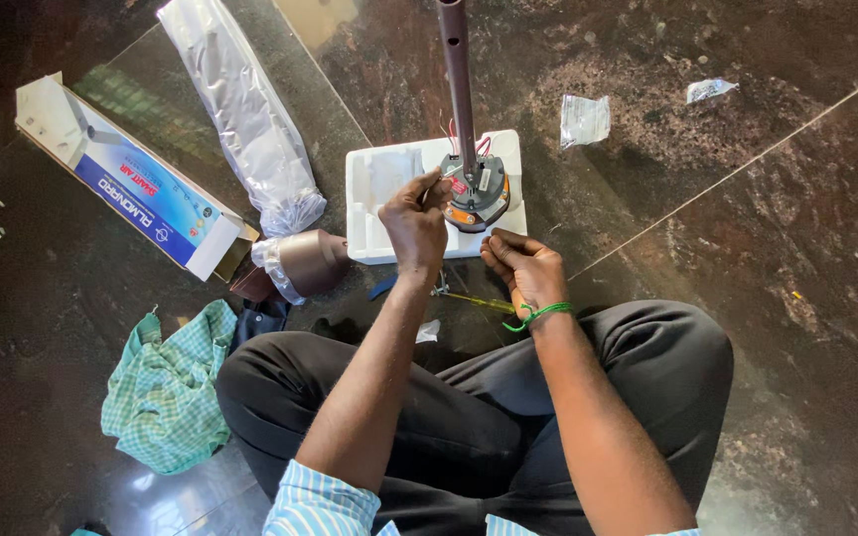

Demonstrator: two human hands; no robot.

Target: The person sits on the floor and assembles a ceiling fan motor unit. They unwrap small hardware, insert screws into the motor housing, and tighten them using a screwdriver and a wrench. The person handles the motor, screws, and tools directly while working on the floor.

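Round grey motor unit (477,194) with orange trim, upright on white foam tray (381,189); brown rod (459,79) rising vertically from top, red wires at base.

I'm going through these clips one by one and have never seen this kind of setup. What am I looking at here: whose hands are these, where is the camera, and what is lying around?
There is one picture, taken by a camera worn on a person's head and looking down. The person sits cross-legged on a dark polished stone floor; both bare arms are their own. The left hand grips the edge of a small round motor unit with a brown rod rising from it, standing on a white foam tray. The right hand, with a green thread at the wrist, rests just beside the tray, fingers curled; whether it holds anything is unclear. Around lie a cardboard box, a long plastic bag, a brown cup-shaped cover, a green checked cloth and a screwdriver.
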